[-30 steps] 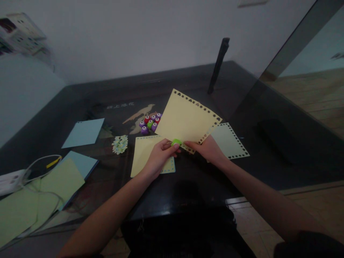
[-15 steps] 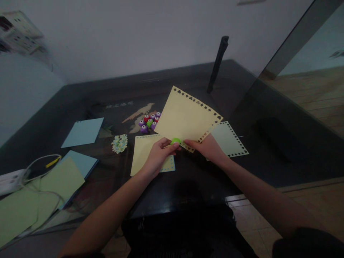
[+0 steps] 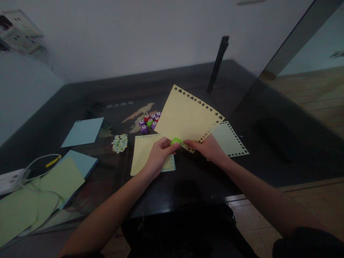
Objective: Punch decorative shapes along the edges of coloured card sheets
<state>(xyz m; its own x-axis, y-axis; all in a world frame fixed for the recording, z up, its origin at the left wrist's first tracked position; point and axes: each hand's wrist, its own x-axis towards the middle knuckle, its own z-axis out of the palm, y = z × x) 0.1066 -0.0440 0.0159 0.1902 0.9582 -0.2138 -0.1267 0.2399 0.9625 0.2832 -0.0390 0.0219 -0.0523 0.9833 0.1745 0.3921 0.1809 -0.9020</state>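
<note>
A yellow sheet of paper point(image 3: 189, 114) is held up above the dark table, with star and heart holes along its far, right and part of its near edge. My right hand point(image 3: 208, 146) pinches it near the lower right edge. Closed round a green craft punch point(image 3: 176, 141), my left hand point(image 3: 161, 152) has its thumb on the punch, which sits at the sheet's near edge. Under my left hand lies a yellow sheet with a punched border point(image 3: 143, 150). A pale punched sheet point(image 3: 228, 138) lies partly behind my right hand.
Several purple, red and green punches point(image 3: 149, 122) stand behind the held sheet. A pile of paper cutouts point(image 3: 119, 143) lies left of them. Blue paper point(image 3: 83, 132), more yellow sheets point(image 3: 53, 186) and a white cable point(image 3: 25, 175) occupy the left. A black post point(image 3: 218, 64) rises at the back.
The held yellow sheet has shifted very slightly to the right. Both hands keep their hold, and the things on the table stay where they were.
</note>
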